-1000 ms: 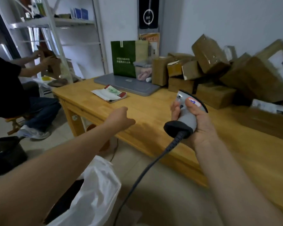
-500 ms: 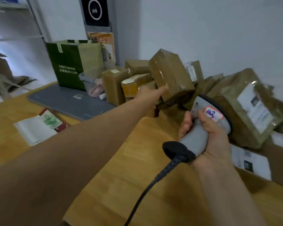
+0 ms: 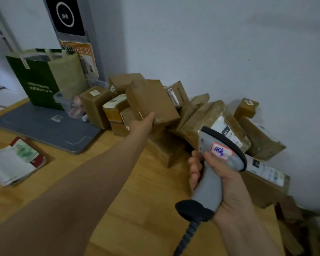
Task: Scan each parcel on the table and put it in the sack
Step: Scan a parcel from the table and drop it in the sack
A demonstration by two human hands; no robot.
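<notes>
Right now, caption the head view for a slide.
Left hand touches a tilted brown parcel; right hand grips the scanner.

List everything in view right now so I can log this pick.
Table: one, light wood, under everything.
Parcels: over ten, brown, piled on the table against the wall.
Tilted parcel: one, brown, atop the pile.
Mat: one, grey, table's far left.
Paper bag: one, green, at the mat's far edge.
Tub: one, clear, beside the bag.
Booklet: one, white and green, table's left.
Scanner: one, grey, black cord, held at lower right.
Left hand: touches the tilted parcel's lower edge, fingers hidden.
Right hand: grips the scanner.
</notes>
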